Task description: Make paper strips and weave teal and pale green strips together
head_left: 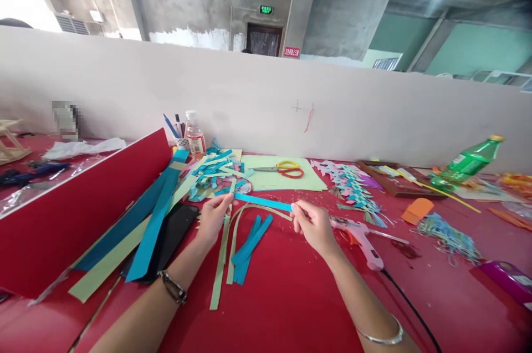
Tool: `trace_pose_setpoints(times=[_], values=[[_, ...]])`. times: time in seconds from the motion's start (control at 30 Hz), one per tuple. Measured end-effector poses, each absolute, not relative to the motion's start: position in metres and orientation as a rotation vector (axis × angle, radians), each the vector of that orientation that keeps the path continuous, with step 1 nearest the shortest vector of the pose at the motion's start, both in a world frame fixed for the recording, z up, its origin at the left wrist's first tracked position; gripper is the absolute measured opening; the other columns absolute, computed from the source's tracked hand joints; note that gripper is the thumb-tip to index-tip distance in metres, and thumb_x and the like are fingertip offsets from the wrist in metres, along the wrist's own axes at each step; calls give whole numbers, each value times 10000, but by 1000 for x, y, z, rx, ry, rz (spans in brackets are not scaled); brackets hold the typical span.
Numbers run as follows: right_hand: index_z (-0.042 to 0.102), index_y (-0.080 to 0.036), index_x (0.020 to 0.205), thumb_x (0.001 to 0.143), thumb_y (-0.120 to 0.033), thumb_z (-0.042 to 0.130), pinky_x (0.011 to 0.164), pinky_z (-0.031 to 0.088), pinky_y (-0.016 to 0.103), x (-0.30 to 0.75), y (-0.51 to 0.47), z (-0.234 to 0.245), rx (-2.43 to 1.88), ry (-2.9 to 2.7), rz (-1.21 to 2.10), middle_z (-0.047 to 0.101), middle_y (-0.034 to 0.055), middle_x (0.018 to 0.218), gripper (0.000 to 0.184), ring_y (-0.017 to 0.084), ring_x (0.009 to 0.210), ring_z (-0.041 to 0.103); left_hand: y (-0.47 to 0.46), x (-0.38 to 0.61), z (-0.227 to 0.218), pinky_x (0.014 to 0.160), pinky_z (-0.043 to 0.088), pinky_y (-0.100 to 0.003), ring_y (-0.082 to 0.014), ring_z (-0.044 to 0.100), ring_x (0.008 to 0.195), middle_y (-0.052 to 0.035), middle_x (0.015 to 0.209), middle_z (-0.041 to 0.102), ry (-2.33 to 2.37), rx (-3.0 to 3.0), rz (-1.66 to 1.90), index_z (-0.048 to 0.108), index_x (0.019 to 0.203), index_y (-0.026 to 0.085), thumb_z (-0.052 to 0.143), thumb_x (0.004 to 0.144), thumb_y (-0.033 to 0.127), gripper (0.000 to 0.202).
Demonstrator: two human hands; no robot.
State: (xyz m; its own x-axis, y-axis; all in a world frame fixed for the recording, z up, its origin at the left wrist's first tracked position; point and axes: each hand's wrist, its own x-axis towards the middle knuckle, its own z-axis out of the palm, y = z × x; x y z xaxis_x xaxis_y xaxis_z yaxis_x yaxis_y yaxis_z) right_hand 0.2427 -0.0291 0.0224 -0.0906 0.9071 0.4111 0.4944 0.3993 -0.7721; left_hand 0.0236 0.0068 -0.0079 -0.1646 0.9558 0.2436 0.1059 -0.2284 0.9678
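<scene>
My left hand [215, 215] pinches one end of a blue paper strip [262, 201] between thumb and fingers. The strip's other end is gripped by my right hand [315, 226], so it stretches nearly level above the red table. Pale green paper strips [219, 281] lie below my left hand; one seems to reach up to its fingertips, but I cannot tell if it is held. Between my forearms, several short blue strips [250, 250] lie crossed. A pink glue gun [364, 242] rests just right of my right hand.
Behind my hands are a heap of cut strips [211, 170], scissors [286, 169] on green paper [310, 178], and a woven paper piece [351, 184]. A red panel [95, 198] and long strips [155, 225] stand left. A green bottle [469, 164] leans right.
</scene>
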Motion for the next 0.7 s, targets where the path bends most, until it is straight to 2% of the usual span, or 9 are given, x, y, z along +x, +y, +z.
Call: trace_pose_setpoints(times=[0.1,0.2,0.27,0.33,0.43,0.57,0.63,0.7], values=[[443,-200,567,834,-348,377,430,344,211,239,-44,43,-1207,-1794,536,455,-37,395,312,99,394,457,5,22,-6,474,323,-211,-88,378,446,41,438,417,1302,1486,1456,605,600,142,489,726,454,355],[432,-200,541,835,-319,384,511,393,222,238,-62,66,-1119,-1897,581,467,-31,414,321,108,458,503,5,22,-6,503,350,-222,-110,428,474,25,481,471,1374,1667,1438,624,713,150,422,766,453,369],[455,-199,566,833,-322,391,526,407,227,241,-73,76,-1073,-1892,696,492,-28,446,301,104,461,505,5,22,-8,549,372,-231,-129,485,555,-6,627,557,1491,1895,1362,619,809,168,439,761,442,331],[477,-197,608,832,-354,386,477,395,225,247,-80,77,-1051,-1802,867,508,-26,465,288,97,430,486,6,23,-11,598,383,-242,-152,524,660,-40,823,588,1633,2141,1188,603,872,189,489,734,427,297],[478,-184,613,821,-411,381,445,378,224,257,-83,60,-1098,-1658,1089,507,-21,472,323,94,422,474,7,24,-15,661,382,-262,-184,538,785,-56,942,569,1864,2320,817,577,909,200,529,706,423,305],[466,-171,610,810,-436,367,449,371,221,263,-82,16,-1317,-1609,1184,494,-19,475,347,95,429,470,9,21,-18,719,355,-274,-188,532,860,-36,915,583,2030,2367,559,564,827,198,506,739,384,214],[480,-172,606,811,-422,350,444,358,226,263,-83,-3,-1459,-1675,1049,491,-14,459,348,106,422,473,11,17,-18,709,348,-266,-174,542,838,-21,866,605,2015,2387,542,566,780,199,474,769,338,168],[495,-179,594,811,-371,354,485,357,237,261,-86,-14,-1612,-1788,776,512,-3,463,322,121,453,497,13,13,-17,666,350,-252,-164,559,777,-14,786,623,2001,2386,522,574,742,196,444,787,325,188]])
